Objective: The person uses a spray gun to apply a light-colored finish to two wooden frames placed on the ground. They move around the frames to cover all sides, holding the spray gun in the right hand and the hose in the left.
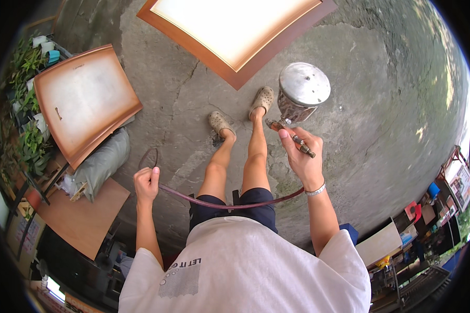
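In my right hand (307, 161) is a spray gun with a round silver cup (304, 84); my fingers wrap its worn metal body. The cup sits beyond my knuckles, its lid facing up and its side stained. A dark red hose (230, 207) sags across my shorts between my two hands. My left hand (147, 184) is closed around the hose, and a loop of it stands up past my thumb. Ahead of me is a pale panel with a brown border (235, 75), its middle washed out by glare.
At the left, a second brown-edged pale panel (89, 101) leans over a grey wrapped bundle (109, 156) beside potted plants (34, 146). A brown board (83, 216) lies nearer. Cracked concrete floor (381, 130) spreads around my feet. Shelves with clutter (418, 229) stand at the right.
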`<control>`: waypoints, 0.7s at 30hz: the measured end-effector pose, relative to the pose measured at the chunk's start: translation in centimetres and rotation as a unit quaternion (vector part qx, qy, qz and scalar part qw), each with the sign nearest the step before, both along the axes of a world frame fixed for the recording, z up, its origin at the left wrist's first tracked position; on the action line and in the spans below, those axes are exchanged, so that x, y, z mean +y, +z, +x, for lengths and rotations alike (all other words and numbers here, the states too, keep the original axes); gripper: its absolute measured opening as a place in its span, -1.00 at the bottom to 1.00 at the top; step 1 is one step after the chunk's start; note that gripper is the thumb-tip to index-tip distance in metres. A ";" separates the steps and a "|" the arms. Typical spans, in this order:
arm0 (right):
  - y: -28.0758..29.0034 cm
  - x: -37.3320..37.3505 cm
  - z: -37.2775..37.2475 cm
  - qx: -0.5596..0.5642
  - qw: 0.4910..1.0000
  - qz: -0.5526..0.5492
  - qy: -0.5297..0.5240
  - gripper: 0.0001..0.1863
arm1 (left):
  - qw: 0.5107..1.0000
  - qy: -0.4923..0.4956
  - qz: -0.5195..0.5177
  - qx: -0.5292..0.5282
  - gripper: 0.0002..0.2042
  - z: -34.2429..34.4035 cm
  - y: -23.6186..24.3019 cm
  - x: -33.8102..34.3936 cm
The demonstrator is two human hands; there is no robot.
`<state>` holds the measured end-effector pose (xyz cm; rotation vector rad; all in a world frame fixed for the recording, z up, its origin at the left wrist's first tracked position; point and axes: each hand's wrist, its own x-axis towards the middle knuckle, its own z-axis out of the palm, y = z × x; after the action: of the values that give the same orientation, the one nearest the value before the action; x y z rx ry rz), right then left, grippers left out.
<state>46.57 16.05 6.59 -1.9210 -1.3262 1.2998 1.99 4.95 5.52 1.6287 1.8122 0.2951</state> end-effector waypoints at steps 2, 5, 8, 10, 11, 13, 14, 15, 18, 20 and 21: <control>0.4 -0.8 -0.3 0.027 0.999 -0.007 0.032 -0.70 | 1.000 -0.007 -0.002 -0.003 -0.53 -0.1 0.0 0.0; -0.3 -0.6 0.3 0.025 0.999 -0.006 0.033 -0.70 | 1.000 -0.008 -0.007 -0.012 -0.53 0.4 -0.5 0.0; -2.0 2.2 2.5 -0.041 0.999 0.010 0.003 -0.68 | 1.000 -0.006 -0.014 -0.007 -0.53 1.6 -0.3 -0.1; -3.6 4.9 4.9 -0.058 0.997 0.028 -0.051 -0.66 | 1.000 -0.008 -0.017 0.004 -0.54 2.4 0.0 -0.1; -4.1 6.5 6.6 -0.075 0.994 0.037 -0.072 -0.65 | 1.000 -0.005 -0.021 0.002 -0.53 2.8 0.0 0.2; -5.5 9.8 9.9 -0.082 0.984 0.105 -0.122 -0.53 | 1.000 0.004 -0.028 -0.003 -0.53 3.9 -0.5 0.6; -5.9 11.5 11.2 -0.070 0.980 0.099 -0.158 -0.51 | 1.000 0.009 -0.029 -0.006 -0.52 4.4 -0.6 0.7; -6.2 13.4 12.5 -0.057 0.975 0.093 -0.194 -0.50 | 0.999 0.016 -0.029 -0.007 -0.52 5.0 -0.6 0.8; -7.2 18.1 16.6 -0.091 0.962 0.139 -0.218 -0.52 | 0.999 0.027 -0.036 -0.023 -0.51 7.3 -0.7 1.9; -8.0 20.5 18.9 -0.102 0.954 0.170 -0.223 -0.53 | 0.998 0.032 -0.040 -0.026 -0.51 8.5 -0.5 2.3; -8.2 21.6 20.3 -0.101 0.948 0.181 -0.240 -0.56 | 0.998 0.032 -0.042 -0.026 -0.51 8.9 -0.7 2.4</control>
<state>66.89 37.64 -1.63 -1.9734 -1.0032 0.5904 10.92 7.37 4.81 1.4935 1.8154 0.2844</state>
